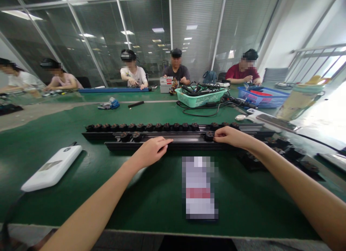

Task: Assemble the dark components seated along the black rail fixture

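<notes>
A long black rail (178, 146) lies across the table in front of me, with a few round black parts, brown on top, sitting in its channel. My right hand (225, 135) has its fingers closed on one such round black part (209, 136) in the right half of the channel. My left hand (155, 150) rests against the near side of the rail, index finger stretched out along it and the others loosely bent, holding nothing. Behind it lies a second black rail (94, 135) with a row of similar round parts (149, 127).
A phone (200, 188) lies before me, and a white power bank (52, 168) at left. More black parts (281, 146) sit at right beneath my forearm. Farther back are a green basket (201, 97) of cables, a blue basket (270, 97) and several people across the table.
</notes>
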The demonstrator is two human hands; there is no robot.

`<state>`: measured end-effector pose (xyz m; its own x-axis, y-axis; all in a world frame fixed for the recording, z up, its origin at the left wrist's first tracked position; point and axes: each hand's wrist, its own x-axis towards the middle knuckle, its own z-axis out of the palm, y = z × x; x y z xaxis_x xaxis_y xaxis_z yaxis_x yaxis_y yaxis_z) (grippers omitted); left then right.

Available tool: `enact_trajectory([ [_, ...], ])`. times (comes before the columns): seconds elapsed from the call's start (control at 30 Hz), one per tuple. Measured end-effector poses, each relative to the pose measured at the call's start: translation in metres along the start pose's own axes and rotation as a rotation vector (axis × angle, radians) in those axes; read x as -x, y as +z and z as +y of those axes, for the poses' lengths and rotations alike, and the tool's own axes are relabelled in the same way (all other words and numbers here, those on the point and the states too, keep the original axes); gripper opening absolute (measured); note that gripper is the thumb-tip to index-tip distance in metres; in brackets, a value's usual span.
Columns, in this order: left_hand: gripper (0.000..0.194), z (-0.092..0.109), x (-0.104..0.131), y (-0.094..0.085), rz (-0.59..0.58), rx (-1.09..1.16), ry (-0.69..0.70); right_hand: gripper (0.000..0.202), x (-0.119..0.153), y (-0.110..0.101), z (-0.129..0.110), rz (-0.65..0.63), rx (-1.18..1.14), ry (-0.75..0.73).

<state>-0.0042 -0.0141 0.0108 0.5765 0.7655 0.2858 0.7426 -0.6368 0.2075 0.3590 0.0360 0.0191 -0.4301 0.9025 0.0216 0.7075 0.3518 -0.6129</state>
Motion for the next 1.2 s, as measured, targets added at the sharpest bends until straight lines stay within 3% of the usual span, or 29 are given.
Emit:
enact_trajectory([
  [1.2,0.043,-0.0022,-0.0005,0.0015,0.007,-0.012,0.027,0.032,0.0002,-0.0031,0.0017,-0.012,0.03,0.009],
])
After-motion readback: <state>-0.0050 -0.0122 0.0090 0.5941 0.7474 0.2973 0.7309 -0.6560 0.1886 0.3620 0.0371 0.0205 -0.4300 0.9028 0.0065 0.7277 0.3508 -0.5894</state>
